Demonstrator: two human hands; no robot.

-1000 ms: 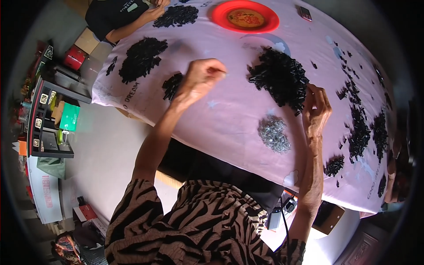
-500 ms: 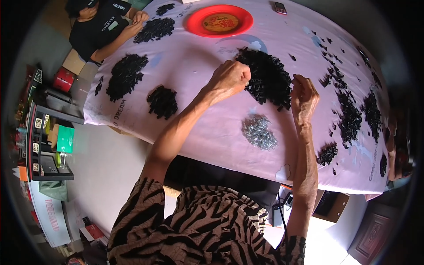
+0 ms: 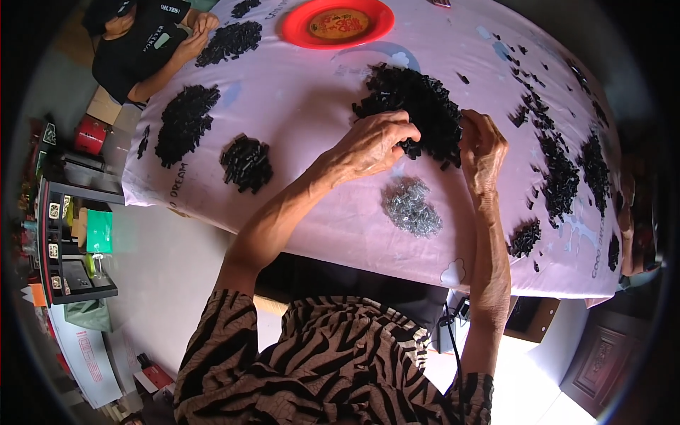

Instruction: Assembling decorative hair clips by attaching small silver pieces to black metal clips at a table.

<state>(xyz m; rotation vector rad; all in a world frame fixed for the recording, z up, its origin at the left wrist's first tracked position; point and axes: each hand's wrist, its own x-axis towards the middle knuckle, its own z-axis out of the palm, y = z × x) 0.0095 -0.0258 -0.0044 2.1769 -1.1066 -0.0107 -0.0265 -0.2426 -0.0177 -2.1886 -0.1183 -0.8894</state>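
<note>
A large pile of small black pieces [image 3: 425, 99] lies on the pink cloth in front of me. At its near left edge, my left hand [image 3: 375, 144] is closed with the fingers curled over the pieces. What its fingertips hold, if anything, is hidden. My right hand [image 3: 484, 150] is at the pile's right edge, thumb and fingers pinched together. Any piece in that pinch is too small to make out. Between my forearms, nearer to me, sits a heap of small clear, shiny pieces [image 3: 412, 207].
Smaller heaps of black pieces stand at left [image 3: 246, 163] and far left [image 3: 186, 124]. More black pieces [image 3: 558, 177] spread along the right side. A red plate [image 3: 289, 28] is at the far side. A co-worker in a black shirt [image 3: 134, 53] sits at the far left.
My left hand has moved down toward me, from the pile's upper left to its near left edge. My right hand stays at the pile's right side. The whole view has shifted slightly.
</note>
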